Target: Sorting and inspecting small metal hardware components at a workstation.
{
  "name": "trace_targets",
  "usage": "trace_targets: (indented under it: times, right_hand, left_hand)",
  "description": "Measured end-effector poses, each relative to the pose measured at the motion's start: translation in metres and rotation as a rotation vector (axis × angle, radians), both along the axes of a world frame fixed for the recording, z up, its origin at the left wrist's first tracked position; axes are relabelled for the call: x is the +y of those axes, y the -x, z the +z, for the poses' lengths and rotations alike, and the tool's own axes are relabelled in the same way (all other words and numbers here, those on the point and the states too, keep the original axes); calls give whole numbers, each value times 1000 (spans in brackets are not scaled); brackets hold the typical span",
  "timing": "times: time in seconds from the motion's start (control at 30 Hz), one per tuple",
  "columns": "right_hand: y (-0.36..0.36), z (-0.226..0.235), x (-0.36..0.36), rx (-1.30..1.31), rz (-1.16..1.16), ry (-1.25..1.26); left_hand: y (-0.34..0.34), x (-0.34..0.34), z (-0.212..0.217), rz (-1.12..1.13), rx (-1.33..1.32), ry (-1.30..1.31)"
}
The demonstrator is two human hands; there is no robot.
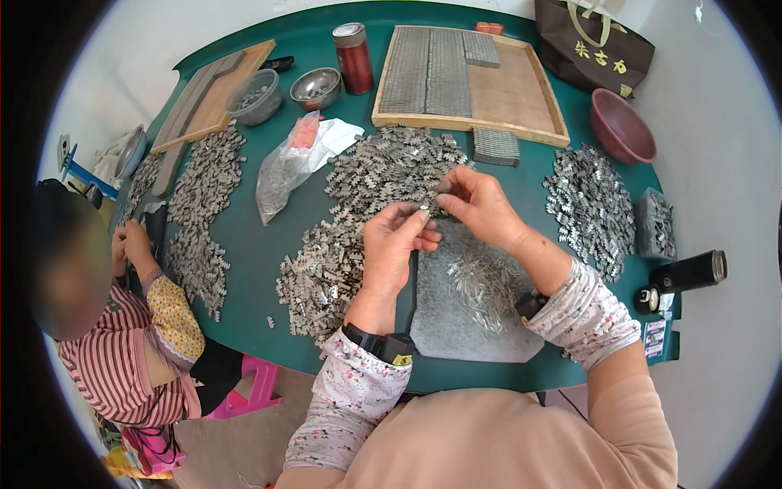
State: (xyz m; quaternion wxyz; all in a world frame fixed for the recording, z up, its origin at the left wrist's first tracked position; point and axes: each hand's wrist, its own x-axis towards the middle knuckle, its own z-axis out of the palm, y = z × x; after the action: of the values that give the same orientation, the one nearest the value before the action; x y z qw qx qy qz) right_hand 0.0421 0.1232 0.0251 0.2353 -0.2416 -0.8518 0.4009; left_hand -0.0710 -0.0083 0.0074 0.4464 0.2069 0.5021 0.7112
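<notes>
My left hand (394,244) is closed in a pinch, with a small toothed metal piece (424,209) between thumb and forefinger. Just to its right, my right hand (482,205) has its thumb and fingers pressed together at the edge of a heap of similar metal pieces (391,169); whatever lies in that pinch is too small to make out. A second heap (322,273) spreads left of my left wrist. Below my hands, a bunch of thin shiny pins (485,285) lies on a grey mat (440,326).
Across the green table (244,297) stand a wooden tray (513,90) of stacked metal strips, a red flask (353,61), a steel bowl (316,87), a maroon bowl (621,128) and a black bottle (688,273). More pieces (590,212) lie right. A co-worker's hands (134,246) are at left.
</notes>
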Motion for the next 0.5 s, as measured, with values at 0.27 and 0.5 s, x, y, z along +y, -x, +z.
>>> trace_targets:
  times: [0.27,0.5]
  right_hand:
    - [-14,-4,-25,224,16,432]
    - [-21,-9,-37,243,-33,422]
  left_hand:
    - [-4,1,-4,-41,62,-48]
    - [-8,-2,-3,-101,151,-16]
